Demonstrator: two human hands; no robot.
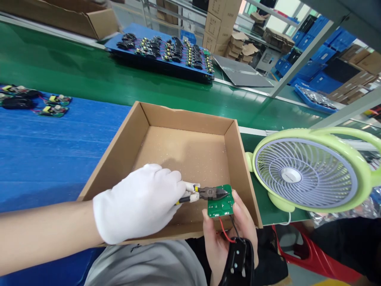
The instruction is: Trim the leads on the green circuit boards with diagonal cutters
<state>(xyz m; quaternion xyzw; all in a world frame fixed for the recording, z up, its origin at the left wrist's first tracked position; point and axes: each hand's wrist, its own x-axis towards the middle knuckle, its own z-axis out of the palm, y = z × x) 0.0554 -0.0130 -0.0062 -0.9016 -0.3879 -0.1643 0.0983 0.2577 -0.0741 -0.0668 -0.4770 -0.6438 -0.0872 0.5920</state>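
Circuit board: green, gripped by its edges in the bare right hand, at the fingertips, just right of the gloved left hand.
Right hand: partly closed, thumb and fingers on opposite edges; it is the nearer hand, already touching the board.
Left hand: curled firmly around the handles of a pair of pliers, in a white glove.
Pliers: long axis runs sideways from the left fist toward the right fingertips, across the board's far half; the jaws look nearly closed, and whether they bite anything cannot be told.
Board's lie: roughly square, no clear long axis, broad face turned up.
Wires: a red wire and a black wire run from the board's near edge to a black casing over the right palm and wrist.
Carton: an open carton lies beneath and beyond both hands.
Fan: a green fan, right of the right hand.
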